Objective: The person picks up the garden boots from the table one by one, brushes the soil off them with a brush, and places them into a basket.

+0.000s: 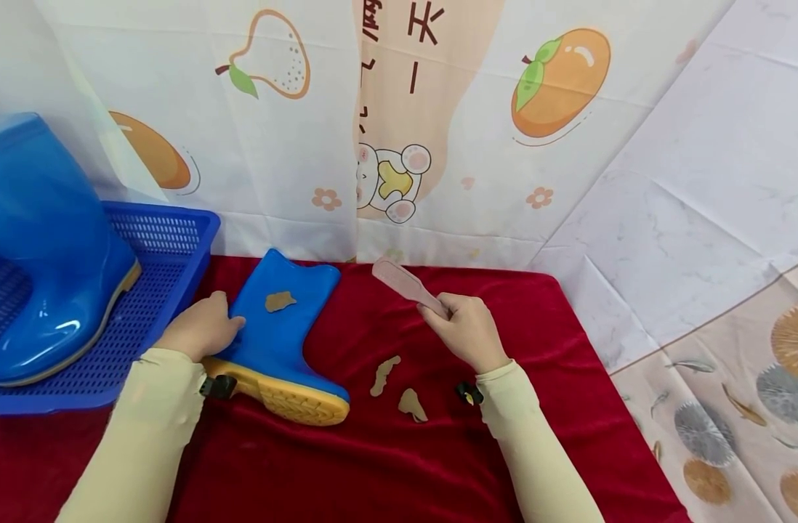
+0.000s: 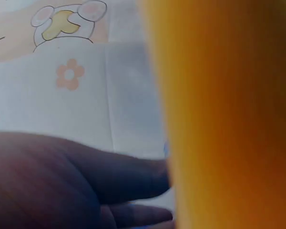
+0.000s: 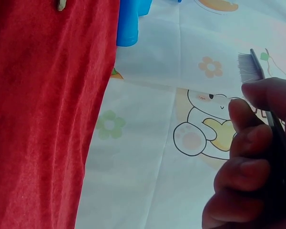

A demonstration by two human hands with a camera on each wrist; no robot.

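A blue rain boot (image 1: 277, 341) lies on its side on the red cloth, its yellow sole (image 2: 229, 119) towards me. My left hand (image 1: 203, 327) grips it by the ankle and heel side; the thumb lies on the blue surface, and some fingers are hidden. A brown, mud-like patch (image 1: 280, 301) sticks to the shaft. To the right, apart from the boot, my right hand (image 1: 467, 330) holds a pale brush (image 1: 405, 282) by its handle above the cloth. Fine bristles of the brush (image 3: 248, 67) show in the right wrist view.
Two brown flakes (image 1: 384, 375) (image 1: 412, 404) lie on the red cloth (image 1: 275, 472) between boot and right hand. At left, a blue plastic basket (image 1: 170, 218) holds another upright blue boot (image 1: 42, 240). A printed white curtain (image 1: 464, 218) hangs behind the table.
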